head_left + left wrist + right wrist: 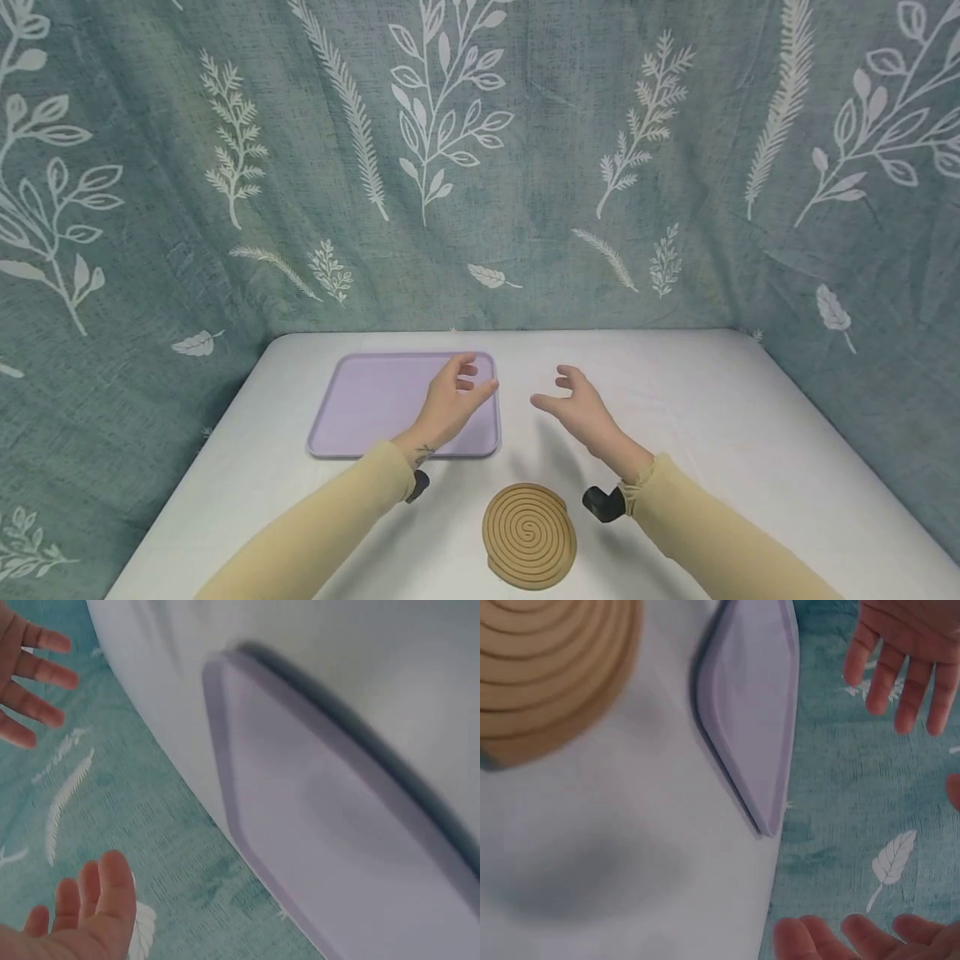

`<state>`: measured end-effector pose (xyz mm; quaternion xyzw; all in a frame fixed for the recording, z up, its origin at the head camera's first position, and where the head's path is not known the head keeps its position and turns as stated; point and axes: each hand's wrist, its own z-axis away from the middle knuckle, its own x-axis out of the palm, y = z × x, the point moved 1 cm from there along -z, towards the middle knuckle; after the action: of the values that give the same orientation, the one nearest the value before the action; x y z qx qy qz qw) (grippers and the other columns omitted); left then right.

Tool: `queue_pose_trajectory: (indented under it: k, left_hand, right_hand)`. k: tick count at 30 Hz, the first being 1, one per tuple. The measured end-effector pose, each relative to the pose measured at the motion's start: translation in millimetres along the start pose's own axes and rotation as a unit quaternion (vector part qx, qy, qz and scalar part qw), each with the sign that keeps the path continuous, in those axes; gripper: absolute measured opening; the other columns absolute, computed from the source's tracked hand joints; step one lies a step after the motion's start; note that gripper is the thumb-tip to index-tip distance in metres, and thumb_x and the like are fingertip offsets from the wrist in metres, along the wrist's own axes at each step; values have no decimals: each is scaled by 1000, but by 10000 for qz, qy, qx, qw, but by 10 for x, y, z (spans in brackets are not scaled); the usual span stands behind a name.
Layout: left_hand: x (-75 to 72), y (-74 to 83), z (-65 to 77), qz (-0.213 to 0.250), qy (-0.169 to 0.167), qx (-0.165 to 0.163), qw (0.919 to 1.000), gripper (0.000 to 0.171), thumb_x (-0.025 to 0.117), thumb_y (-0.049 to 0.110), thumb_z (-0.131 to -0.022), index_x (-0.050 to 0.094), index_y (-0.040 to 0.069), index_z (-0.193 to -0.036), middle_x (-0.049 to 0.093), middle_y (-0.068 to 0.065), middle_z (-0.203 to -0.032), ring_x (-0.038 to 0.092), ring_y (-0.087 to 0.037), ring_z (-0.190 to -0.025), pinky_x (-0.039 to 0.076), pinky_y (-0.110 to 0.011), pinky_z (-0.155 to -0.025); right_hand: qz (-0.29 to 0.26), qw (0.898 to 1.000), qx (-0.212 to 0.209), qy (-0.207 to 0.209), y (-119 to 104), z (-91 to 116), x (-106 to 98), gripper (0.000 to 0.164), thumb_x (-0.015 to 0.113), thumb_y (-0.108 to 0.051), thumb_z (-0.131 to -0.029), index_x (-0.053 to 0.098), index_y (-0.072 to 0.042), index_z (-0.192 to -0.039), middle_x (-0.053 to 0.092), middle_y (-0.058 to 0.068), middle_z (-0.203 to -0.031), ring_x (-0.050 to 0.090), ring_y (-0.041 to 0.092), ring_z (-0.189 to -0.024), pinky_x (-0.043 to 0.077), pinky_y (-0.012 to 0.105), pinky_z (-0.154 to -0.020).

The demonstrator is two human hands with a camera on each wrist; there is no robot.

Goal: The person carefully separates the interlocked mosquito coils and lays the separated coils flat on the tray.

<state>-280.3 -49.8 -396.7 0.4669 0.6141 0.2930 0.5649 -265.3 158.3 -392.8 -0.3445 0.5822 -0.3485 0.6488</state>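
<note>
My left hand (pixel 447 404) is held in the air, overlapping the right part of a flat lavender tray (pixel 375 404) in the head view. Its fingers are loosely bent, with nothing in them. Facing it across a gap is my right hand (pixel 588 417), likewise relaxed and holding nothing, to the right of the tray. Nearer the body, between the forearms, lies a tan disc (pixel 528 536) wound in a tight spiral, its outer end showing at the edge. Both wrist views show spread fingers, and the ridged coils of the disc (pixel 555 667) fill a corner of the right one.
Under everything is a table with a white cover (pixel 712 433). Green-blue cloth (pixel 525 258) printed with white leaves hangs behind the table and along both sides. A black wrist device (pixel 604 504) sits under the right cuff, another (pixel 417 486) under the left.
</note>
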Motion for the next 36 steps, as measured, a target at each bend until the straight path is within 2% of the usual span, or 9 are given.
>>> queue_pose_trajectory:
  k: [9, 14, 20, 29, 34, 36]
  left_hand:
    - [55, 21, 326, -388, -905, 153, 9950, 66, 63, 43, -84, 38, 10, -137, 51, -8, -123, 51, -30, -110, 48, -41, -86]
    - [80, -1, 477, -502, -1223, 245, 9909, 66, 62, 43, -85, 39, 9, -136, 52, -8, -121, 52, -28, -108, 49, -38, -81]
    - [100, -38, 636, -512, -1628, 128, 9852, 66, 62, 45, -84, 41, 9, -134, 53, -10, -119, 53, -29, -107, 49, -38, -79]
    - [143, -137, 813, -791, -1942, -142, 9777, 71, 65, 48, -81, 42, 6, -133, 55, -11, -119, 54, -22, -100, 49, -33, -73]
    - [196, -198, 876, -1228, -2001, -68, 9720, 74, 69, 48, -77, 44, 6, -132, 56, -10, -116, 57, -23, -97, 49, -33, -74]
    - [220, -223, 891, -1507, -2034, 5, 9674, 76, 70, 49, -75, 45, 6, -132, 57, -10, -116, 58, -24, -98, 50, -34, -77]
  right_hand:
    - [259, 9994, -104, -205, 108, 318, 101, 78, 67, -30, -82, 26, -2, -142, 39, 25, -139, 51, 39, -115, 48, 51, -86]
    - [344, 9989, -47, -319, 155, 463, 141, 77, 69, -28, -80, 30, 0, -141, 42, 26, -136, 52, 41, -113, 51, 50, -82]
    - [534, 9977, 31, -427, 229, 610, 165, 80, 71, -28, -77, 31, 0, -140, 44, 26, -134, 52, 43, -112, 51, 51, -79]
    - [1074, 9931, 193, -424, 358, 675, 228, 81, 75, -25, -73, 34, 2, -137, 51, 26, -127, 57, 40, -104, 52, 51, -76]
    - [1892, 9804, 87, -542, 384, 690, 281, 83, 78, -29, -69, 38, 3, -135, 53, 25, -124, 54, 43, -109, 47, 57, -82]
    - [2087, 9762, 41, -582, 393, 705, 306, 84, 79, -30, -68, 39, 4, -134, 54, 24, -124, 53, 43, -111, 46, 58, -84]
